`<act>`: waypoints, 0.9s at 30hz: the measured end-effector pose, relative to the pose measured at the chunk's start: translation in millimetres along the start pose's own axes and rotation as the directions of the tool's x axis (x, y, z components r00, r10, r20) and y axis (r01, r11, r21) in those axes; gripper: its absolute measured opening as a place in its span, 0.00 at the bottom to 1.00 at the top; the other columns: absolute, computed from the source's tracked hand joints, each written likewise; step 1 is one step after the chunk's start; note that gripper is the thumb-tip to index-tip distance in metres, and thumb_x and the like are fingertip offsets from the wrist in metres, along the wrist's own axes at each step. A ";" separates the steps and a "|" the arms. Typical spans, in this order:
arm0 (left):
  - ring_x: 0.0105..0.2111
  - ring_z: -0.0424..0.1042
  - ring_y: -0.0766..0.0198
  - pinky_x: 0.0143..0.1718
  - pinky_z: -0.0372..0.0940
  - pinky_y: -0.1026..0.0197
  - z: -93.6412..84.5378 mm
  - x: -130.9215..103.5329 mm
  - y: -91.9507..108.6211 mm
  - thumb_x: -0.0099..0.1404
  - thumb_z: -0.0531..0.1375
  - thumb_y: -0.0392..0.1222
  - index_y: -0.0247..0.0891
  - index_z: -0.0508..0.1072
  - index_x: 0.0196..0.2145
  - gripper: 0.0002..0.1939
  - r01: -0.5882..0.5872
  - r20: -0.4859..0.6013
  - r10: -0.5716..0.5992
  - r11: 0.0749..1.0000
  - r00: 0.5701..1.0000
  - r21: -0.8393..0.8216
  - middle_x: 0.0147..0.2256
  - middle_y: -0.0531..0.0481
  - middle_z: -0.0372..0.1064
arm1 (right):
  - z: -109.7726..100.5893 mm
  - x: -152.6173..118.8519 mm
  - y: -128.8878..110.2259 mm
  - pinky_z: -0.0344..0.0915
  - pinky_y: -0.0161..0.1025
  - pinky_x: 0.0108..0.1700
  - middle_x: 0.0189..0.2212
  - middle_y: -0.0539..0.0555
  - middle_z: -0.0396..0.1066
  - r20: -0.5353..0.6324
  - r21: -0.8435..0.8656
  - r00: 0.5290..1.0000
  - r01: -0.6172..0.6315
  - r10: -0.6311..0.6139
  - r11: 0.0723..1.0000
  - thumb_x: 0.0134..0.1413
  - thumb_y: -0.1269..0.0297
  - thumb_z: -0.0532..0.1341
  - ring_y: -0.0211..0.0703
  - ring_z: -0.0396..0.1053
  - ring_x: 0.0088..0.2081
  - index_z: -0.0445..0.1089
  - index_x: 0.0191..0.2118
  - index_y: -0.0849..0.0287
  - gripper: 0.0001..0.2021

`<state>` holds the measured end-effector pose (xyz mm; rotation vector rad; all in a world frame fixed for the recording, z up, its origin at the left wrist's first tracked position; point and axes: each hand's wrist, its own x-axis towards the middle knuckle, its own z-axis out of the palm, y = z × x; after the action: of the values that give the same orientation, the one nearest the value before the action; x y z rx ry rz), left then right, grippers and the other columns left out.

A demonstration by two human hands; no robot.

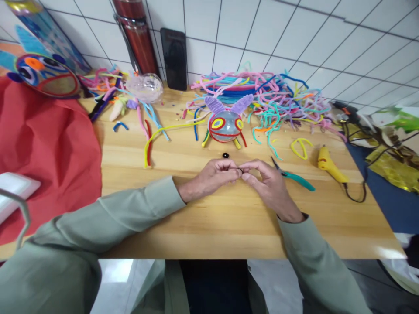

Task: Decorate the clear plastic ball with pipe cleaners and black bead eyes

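Observation:
My left hand (pixel 216 176) and my right hand (pixel 266 183) meet fingertip to fingertip over the wooden table. Both are pinched on one small dark piece (pixel 240 171), mostly covered by the fingers. Just beyond them a round black bead (pixel 225 155) lies on the wood. Farther back stands a clear ball figure (pixel 228 131) with purple ears, yellow and red eye rings and a red mouth line. Teal-handled pliers (pixel 299 179) lie beside my right hand, their dark tips pointing away from me.
A yellow glue gun (pixel 330 165) with a cord lies at the right. Tangled pipe cleaners (pixel 278 93) line the back, near a black phone (pixel 174 59) and a red thermos (pixel 137 39). Red cloth (pixel 65 161) covers the left end, with a decorated figure (pixel 49 76) behind.

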<state>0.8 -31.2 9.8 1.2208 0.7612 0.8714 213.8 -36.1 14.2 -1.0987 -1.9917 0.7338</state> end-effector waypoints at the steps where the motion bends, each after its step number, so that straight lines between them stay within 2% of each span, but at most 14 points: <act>1: 0.27 0.61 0.70 0.32 0.57 0.62 -0.3 0.0 0.7 0.64 0.65 0.48 0.37 0.71 0.25 0.15 -0.008 0.006 0.008 1.000 1.000 0.006 0.23 0.57 0.64 | 0.1 0.1 1.3 0.73 0.45 0.46 0.39 0.50 0.83 0.002 0.006 1.000 0.005 -0.005 1.000 0.67 0.60 0.68 0.47 0.80 0.42 0.81 0.47 0.49 0.06; 5: 0.26 0.62 0.69 0.30 0.57 0.63 -1.4 1.7 -2.8 0.66 0.66 0.54 0.37 0.75 0.29 0.17 -0.005 0.033 0.006 1.000 0.999 -0.017 0.26 0.54 0.68 | -0.3 -1.0 7.4 0.74 0.45 0.46 0.38 0.50 0.82 -0.034 0.051 0.999 -0.009 0.011 0.999 0.68 0.60 0.69 0.46 0.80 0.41 0.81 0.46 0.49 0.04; 9: 0.24 0.65 0.69 0.28 0.60 0.62 -0.7 5.8 -14.1 0.66 0.65 0.64 0.35 0.77 0.34 0.25 0.004 0.006 -0.003 0.985 1.000 -0.170 0.33 0.48 0.77 | -0.1 -3.2 10.1 0.73 0.45 0.47 0.40 0.51 0.82 -0.111 0.130 0.991 -0.057 0.072 0.990 0.68 0.57 0.69 0.46 0.79 0.42 0.80 0.47 0.49 0.07; 13: 0.23 0.66 0.70 0.28 0.62 0.63 -0.4 7.5 -17.8 0.65 0.67 0.61 0.36 0.76 0.35 0.23 0.007 -0.016 -0.012 0.968 1.000 -0.250 0.34 0.48 0.77 | 0.7 -2.8 9.9 0.74 0.46 0.49 0.41 0.52 0.82 -0.115 0.148 0.988 -0.085 0.102 0.985 0.69 0.53 0.68 0.47 0.80 0.44 0.80 0.48 0.50 0.09; 17: 0.25 0.65 0.70 0.28 0.61 0.64 -1.2 5.4 -11.7 0.64 0.69 0.59 0.36 0.76 0.35 0.21 -0.020 -0.014 0.018 0.987 1.000 -0.161 0.33 0.50 0.76 | 0.6 -2.7 11.8 0.74 0.47 0.50 0.42 0.51 0.82 -0.118 0.125 0.991 -0.050 0.065 0.991 0.69 0.54 0.68 0.46 0.79 0.45 0.80 0.50 0.49 0.10; 22: 0.25 0.62 0.70 0.29 0.59 0.64 -1.7 2.8 -8.9 0.67 0.65 0.56 0.37 0.75 0.31 0.19 -0.043 -0.086 0.046 0.998 0.995 0.041 0.29 0.52 0.73 | 2.9 -3.8 14.1 0.75 0.47 0.51 0.41 0.51 0.81 -0.095 0.106 0.993 -0.064 0.074 0.992 0.68 0.54 0.69 0.46 0.79 0.44 0.81 0.51 0.49 0.11; 25: 0.27 0.64 0.68 0.31 0.60 0.64 -1.9 1.0 -8.4 0.69 0.62 0.55 0.37 0.77 0.32 0.18 -0.076 -0.056 0.083 0.990 0.995 0.117 0.28 0.52 0.71 | 4.8 -2.8 12.0 0.75 0.46 0.51 0.40 0.51 0.83 -0.092 0.160 0.989 -0.098 0.114 0.982 0.65 0.56 0.70 0.46 0.80 0.44 0.81 0.47 0.51 0.09; 27: 0.27 0.64 0.68 0.31 0.61 0.63 -2.2 0.1 -7.5 0.71 0.60 0.55 0.37 0.77 0.33 0.18 -0.099 -0.027 0.102 0.990 0.994 0.101 0.30 0.51 0.73 | 4.6 -1.4 8.6 0.76 0.46 0.49 0.40 0.51 0.84 -0.085 0.220 0.984 -0.133 0.155 0.966 0.65 0.57 0.70 0.45 0.81 0.42 0.81 0.45 0.52 0.07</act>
<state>0.1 -31.0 2.1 1.3457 0.7822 0.9470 214.5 -33.8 4.7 -1.1363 -1.7163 0.9269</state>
